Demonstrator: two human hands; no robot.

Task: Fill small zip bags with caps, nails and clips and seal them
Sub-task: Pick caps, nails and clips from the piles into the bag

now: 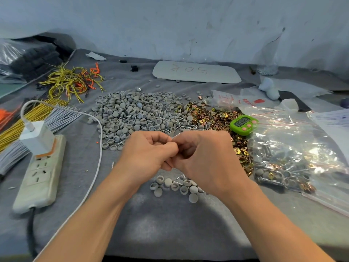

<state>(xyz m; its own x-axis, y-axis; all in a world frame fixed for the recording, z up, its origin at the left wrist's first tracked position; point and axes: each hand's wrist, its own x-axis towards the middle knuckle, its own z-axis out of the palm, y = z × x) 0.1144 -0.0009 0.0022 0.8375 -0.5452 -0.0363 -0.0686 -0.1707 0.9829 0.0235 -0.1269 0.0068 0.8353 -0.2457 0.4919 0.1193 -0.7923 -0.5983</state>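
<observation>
- Two hands meet above the middle of the table. The left hand (149, 150) and right hand (204, 150) are both curled, fingertips pressed together on a sliver of clear plastic. I take it to be a small zip bag (176, 136). The fingers hide most of it, so I cannot tell whether it is filled or sealed.
- An uneven press along the zip could leave a gap. The contents would then drop among the loose caps (175, 186) lying on the near side of the hands.
- Squeezing too hard could push a nail point through the thin film.
- The nails (186, 126) lie mixed into the far pile of caps (132, 114), with the brass clips (207, 114) at its right edge. Picking where the heaps mingle could give a wrong count.
- The right wrist is close to the clips and to the large bag (294, 148) of finished packs on the right. A careless sweep could scatter either one.
- A white cable (98, 148) runs from the charger (36, 137) on the power strip (39, 173) past the left forearm. Snagging it would drag things across the table.
- A wrinkled grey cloth (170, 224) covers the table, so small parts can hide in its folds.
- The far wall (170, 25) is pale and scuffed. Before it lie a white tray (196, 71) and a clear bottle (268, 59), with a green timer (243, 124) nearer and yellow wires (71, 80) at the far left.
</observation>
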